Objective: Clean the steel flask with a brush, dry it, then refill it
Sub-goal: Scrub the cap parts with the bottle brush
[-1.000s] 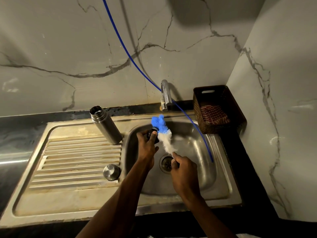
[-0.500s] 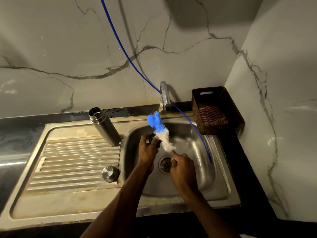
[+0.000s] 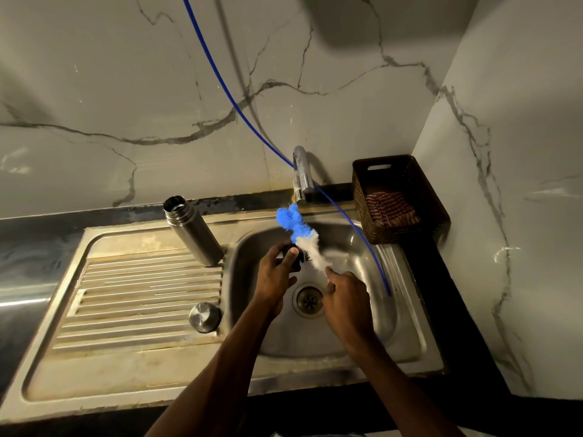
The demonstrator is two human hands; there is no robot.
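The open steel flask (image 3: 193, 234) stands upright on the drainboard, at the sink bowl's left rim. Its round steel cap (image 3: 204, 316) lies on the drainboard nearer to me. Over the bowl, my right hand (image 3: 347, 302) grips the handle end of a bottle brush (image 3: 299, 234) with white and blue bristles that point up toward the tap. My left hand (image 3: 276, 275) holds a small black part (image 3: 293, 253), probably the flask's stopper, against the white bristles.
A chrome tap (image 3: 301, 171) rises behind the sink bowl (image 3: 400, 310). A blue hose (image 3: 353, 225) runs from the wall down into the bowl. A brown basket (image 3: 419, 197) with a striped cloth (image 3: 392, 208) sits at the right corner.
The brush has shifted slightly along the black part while both hands stay over the bowl. The flask and cap have not moved.
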